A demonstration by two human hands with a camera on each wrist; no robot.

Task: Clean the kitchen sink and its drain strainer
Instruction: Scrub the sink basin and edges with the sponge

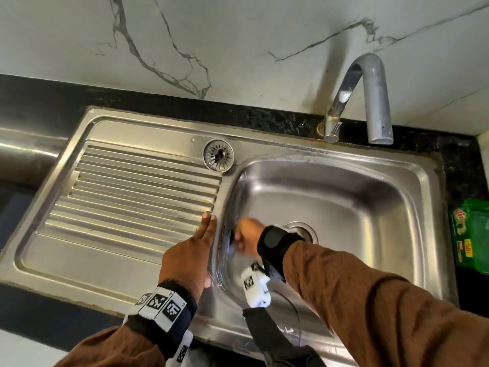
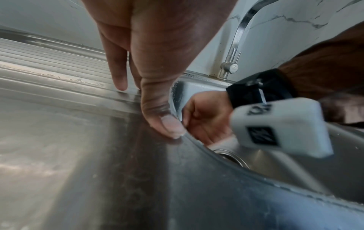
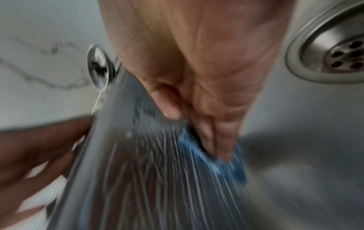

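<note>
A steel sink [image 1: 412,181] has a ribbed drainboard [image 1: 137,186] on its left and a basin on its right. The round drain strainer [image 1: 218,154] lies out on the rim behind the drainboard, also in the right wrist view as the strainer [image 3: 99,66]. My left hand [image 1: 203,245] rests flat on the ridge between drainboard and basin, fingers straight, thumb [image 2: 165,123] on the basin edge. My right hand [image 1: 242,235] is down in the basin and grips a blue scrub pad [image 3: 212,157] against the wet left wall. The open drain [image 3: 334,57] lies just beyond it.
A curved steel faucet [image 1: 370,102] stands behind the basin on the black counter [image 1: 264,112]. A green packet [image 1: 473,234] lies on the counter right of the sink. A marble wall [image 1: 238,43] rises behind.
</note>
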